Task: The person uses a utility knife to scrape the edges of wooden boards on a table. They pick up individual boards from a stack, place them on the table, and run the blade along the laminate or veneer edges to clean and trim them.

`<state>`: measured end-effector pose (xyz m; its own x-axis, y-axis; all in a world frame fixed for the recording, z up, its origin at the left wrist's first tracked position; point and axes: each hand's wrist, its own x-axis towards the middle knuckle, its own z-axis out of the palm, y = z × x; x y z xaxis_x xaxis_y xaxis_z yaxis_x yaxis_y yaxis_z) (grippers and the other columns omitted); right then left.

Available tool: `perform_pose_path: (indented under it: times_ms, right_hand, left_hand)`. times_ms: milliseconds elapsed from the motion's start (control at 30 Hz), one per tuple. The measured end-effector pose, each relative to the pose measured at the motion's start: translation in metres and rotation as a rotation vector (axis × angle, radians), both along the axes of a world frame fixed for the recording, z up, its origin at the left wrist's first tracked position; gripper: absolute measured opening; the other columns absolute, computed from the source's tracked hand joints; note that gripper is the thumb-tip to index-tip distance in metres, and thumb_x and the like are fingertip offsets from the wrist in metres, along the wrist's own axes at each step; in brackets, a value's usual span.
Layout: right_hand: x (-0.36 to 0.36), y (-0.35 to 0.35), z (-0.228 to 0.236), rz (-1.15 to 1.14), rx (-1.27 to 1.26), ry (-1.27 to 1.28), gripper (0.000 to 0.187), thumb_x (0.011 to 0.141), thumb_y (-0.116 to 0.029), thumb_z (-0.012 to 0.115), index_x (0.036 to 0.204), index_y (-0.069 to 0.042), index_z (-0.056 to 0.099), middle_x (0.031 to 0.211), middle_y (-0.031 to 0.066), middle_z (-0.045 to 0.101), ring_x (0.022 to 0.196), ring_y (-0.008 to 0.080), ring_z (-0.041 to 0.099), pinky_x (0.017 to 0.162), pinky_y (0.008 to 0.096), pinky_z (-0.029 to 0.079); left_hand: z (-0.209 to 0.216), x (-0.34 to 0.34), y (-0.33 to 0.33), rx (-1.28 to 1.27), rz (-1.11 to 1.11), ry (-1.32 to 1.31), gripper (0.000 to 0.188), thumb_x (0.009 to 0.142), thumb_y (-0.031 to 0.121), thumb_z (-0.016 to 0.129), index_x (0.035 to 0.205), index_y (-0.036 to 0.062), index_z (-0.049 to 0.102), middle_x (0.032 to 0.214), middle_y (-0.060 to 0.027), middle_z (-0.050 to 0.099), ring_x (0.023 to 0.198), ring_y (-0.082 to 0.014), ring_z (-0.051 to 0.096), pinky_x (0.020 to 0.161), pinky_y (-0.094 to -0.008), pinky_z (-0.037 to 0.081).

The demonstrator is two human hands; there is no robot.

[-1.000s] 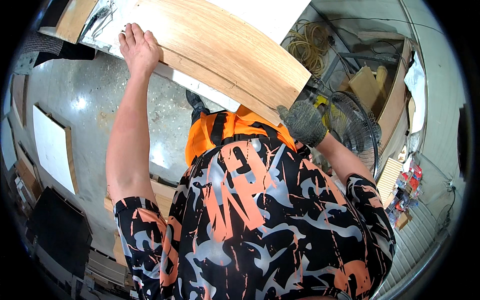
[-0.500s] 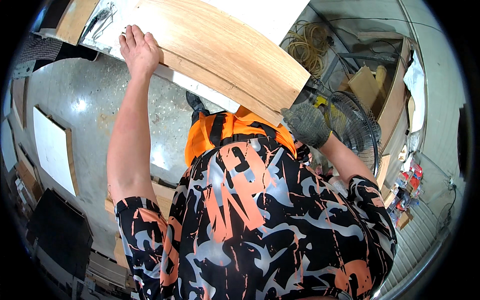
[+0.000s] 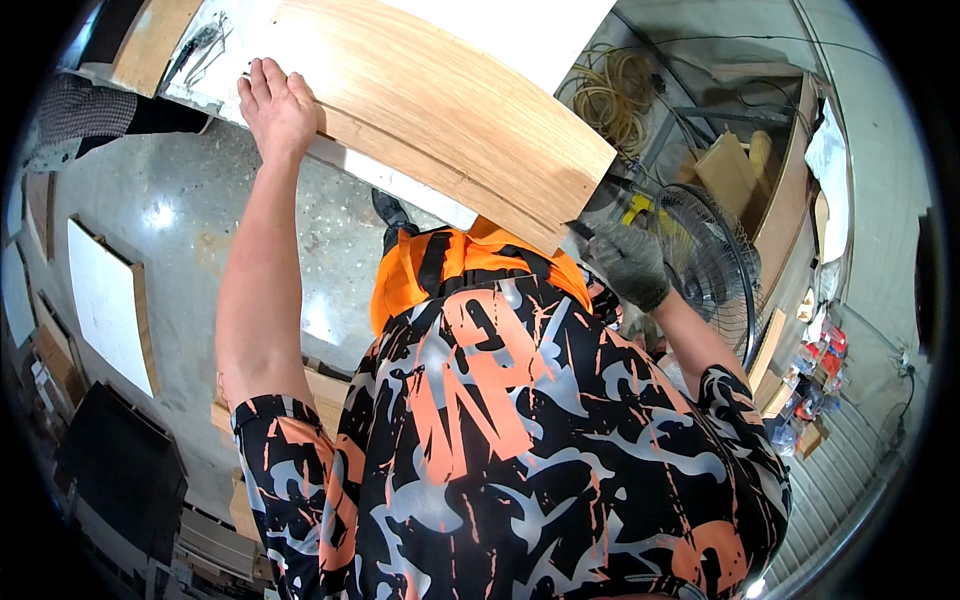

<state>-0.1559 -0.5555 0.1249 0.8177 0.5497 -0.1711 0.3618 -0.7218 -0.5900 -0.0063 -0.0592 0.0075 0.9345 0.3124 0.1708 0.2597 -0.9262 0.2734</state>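
Observation:
A wood-grain panel (image 3: 440, 110) lies across the white work surface (image 3: 400, 184), with a narrower strip (image 3: 440, 178) along its near edge. My left hand (image 3: 278, 112), ungloved, rests flat on the strip's left end with its fingers stretched out. At the panel's near right corner is my right hand (image 3: 630, 262) in a dark grey knitted glove. Its fingers are curled round a small dark thing (image 3: 579, 230) that pokes out toward the corner; its kind cannot be made out.
Close beyond my right hand stands a wire-caged fan (image 3: 705, 260), with a yellow tool (image 3: 637, 208) beside it. Coiled hose (image 3: 612, 98) hangs behind. A white board (image 3: 105, 300) stands at the left. Another person's dark-clad leg (image 3: 165, 115) shows at the upper left.
My right hand has drawn back slightly to the right from the panel's corner, uncovering the dark thing. More of the other person's leg shows. My left hand stays nearly in place.

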Motion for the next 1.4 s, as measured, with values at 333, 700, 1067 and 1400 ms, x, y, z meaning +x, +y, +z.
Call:
perform_pose_path:
  times_ms: [333,700,1067,1400]
  right_hand:
    - [-0.013,0.022,-0.02,0.038,-0.166,-0.41,0.02,0.095,-0.016,0.058,0.108,-0.006,0.07,0.109,0.016,0.067,0.097,0.0322,0.064,0.083,0.0391,0.053]
    - [0.0,0.064,-0.008,-0.306,0.057,0.161,0.018,0.098,-0.01,0.053,0.111,0.0,0.062,0.113,0.0166,0.061,0.109,0.0305,0.061,0.099,0.0387,0.049]
    - [0.016,0.134,-0.032,0.064,0.112,-0.294,0.033,0.098,-0.021,0.056,0.126,-0.004,0.061,0.123,0.0147,0.06,0.121,0.0276,0.056,0.101,0.0344,0.048]
    - [0.047,0.172,-0.028,0.049,0.003,-0.444,0.028,0.092,-0.018,0.062,0.111,0.002,0.064,0.125,0.0187,0.065,0.136,0.0371,0.047,0.108,0.046,0.045]
  left_hand:
    - [0.008,0.0,-0.003,-0.01,0.014,0.035,0.063,0.105,0.04,0.026,0.154,-0.0004,0.029,0.162,-0.0194,0.023,0.15,-0.0417,0.013,0.123,-0.0475,0.011]
    - [0.007,-0.002,-0.001,-0.021,0.014,0.022,0.063,0.105,0.04,0.028,0.153,-0.0003,0.031,0.161,-0.0205,0.025,0.149,-0.0429,0.015,0.123,-0.0471,0.011]
    - [0.005,-0.003,0.002,0.026,0.049,0.051,0.063,0.105,0.039,0.027,0.154,0.0009,0.029,0.163,-0.0179,0.023,0.15,-0.0421,0.014,0.122,-0.0492,0.013]
    - [0.006,-0.003,0.0,0.025,0.03,0.058,0.062,0.105,0.038,0.028,0.154,0.0007,0.029,0.163,-0.018,0.023,0.149,-0.0427,0.015,0.121,-0.0514,0.016]
